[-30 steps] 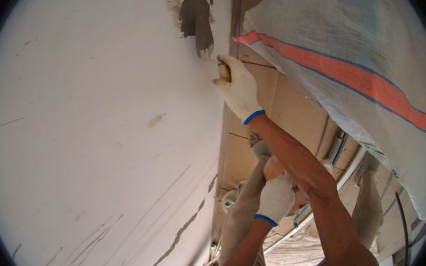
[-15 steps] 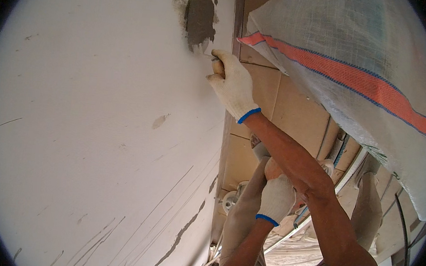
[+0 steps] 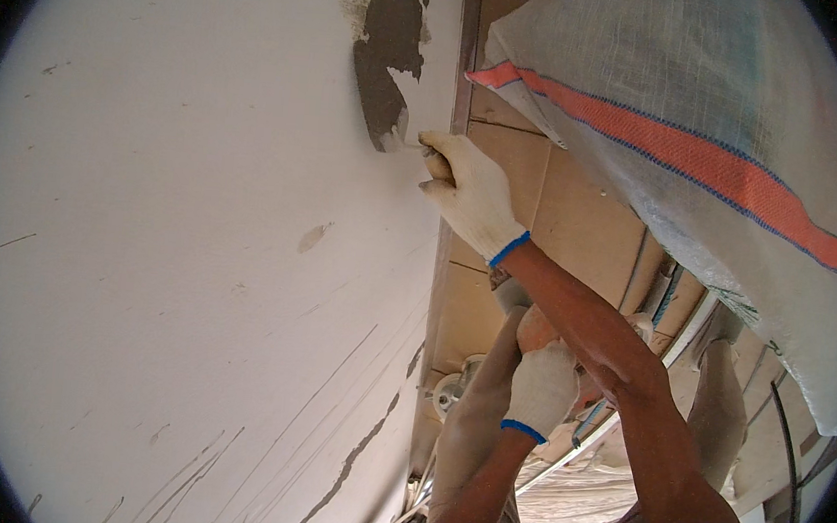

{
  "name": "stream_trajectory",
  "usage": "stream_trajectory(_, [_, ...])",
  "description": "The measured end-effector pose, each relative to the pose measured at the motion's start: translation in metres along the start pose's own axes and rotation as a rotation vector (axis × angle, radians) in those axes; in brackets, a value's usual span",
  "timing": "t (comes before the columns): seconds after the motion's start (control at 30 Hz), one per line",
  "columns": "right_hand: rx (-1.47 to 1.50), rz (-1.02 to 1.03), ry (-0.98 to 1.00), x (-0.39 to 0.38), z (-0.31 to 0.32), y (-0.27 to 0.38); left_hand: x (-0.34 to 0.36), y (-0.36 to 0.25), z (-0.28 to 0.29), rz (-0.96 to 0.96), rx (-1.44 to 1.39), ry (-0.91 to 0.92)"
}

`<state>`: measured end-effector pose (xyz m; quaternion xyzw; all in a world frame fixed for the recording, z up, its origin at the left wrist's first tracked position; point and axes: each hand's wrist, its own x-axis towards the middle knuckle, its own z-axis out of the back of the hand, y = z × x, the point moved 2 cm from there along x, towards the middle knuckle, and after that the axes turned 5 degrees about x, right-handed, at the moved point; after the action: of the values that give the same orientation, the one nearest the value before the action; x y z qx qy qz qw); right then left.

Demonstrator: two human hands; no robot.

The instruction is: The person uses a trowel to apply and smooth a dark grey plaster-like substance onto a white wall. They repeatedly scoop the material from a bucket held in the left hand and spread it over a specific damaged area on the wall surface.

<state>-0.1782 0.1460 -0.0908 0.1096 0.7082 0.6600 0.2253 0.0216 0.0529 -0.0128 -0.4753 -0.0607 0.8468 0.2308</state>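
Observation:
My right hand (image 3: pixel 469 187), in a white knitted glove with a blue cuff, is closed round the brown handle (image 3: pixel 438 168) of a small trowel. Its blade (image 3: pixel 399 140) is pressed to the white wall (image 3: pixel 198 195), at the lower end of a wet patch of dark grey mortar (image 3: pixel 381 87). Lower down, my left hand (image 3: pixel 541 394), gloved alike, is curled against an orange-brown thing (image 3: pixel 537 332). My right forearm crosses in front of that thing and hides most of it, along with the left fingers.
A large woven sack (image 3: pixel 677 105) with an orange stripe stands at the right. Tan floor tiles (image 3: pixel 504 170) run along the wall's foot. Pipes (image 3: pixel 667 286), a black cable (image 3: pixel 789 448) and plastic sheeting (image 3: pixel 582 501) lie about my legs. Grey streaks mark the lower wall.
My right hand has drawn the trowel downward along the wall. The grey mortar now reaches lower and further left, with a pale notch on its right side. My left hand has hardly moved.

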Motion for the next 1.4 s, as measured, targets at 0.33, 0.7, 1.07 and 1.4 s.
stream_trajectory(0.33, [-0.023,0.093,-0.138,0.043,0.011,-0.002,0.005,-0.008,0.008,0.035,-0.005,0.042])
stream_trajectory(0.7, [0.064,-0.007,0.035,-0.001,0.017,-0.005,0.005,-0.005,0.008,0.074,0.003,0.042])
stream_trajectory(1.07, [-0.071,0.129,0.008,0.045,0.033,-0.008,0.007,-0.015,0.017,0.033,0.030,0.063])
stream_trajectory(1.4, [0.069,-0.065,0.075,-0.015,0.047,-0.024,0.009,-0.016,0.015,0.033,0.027,0.074])
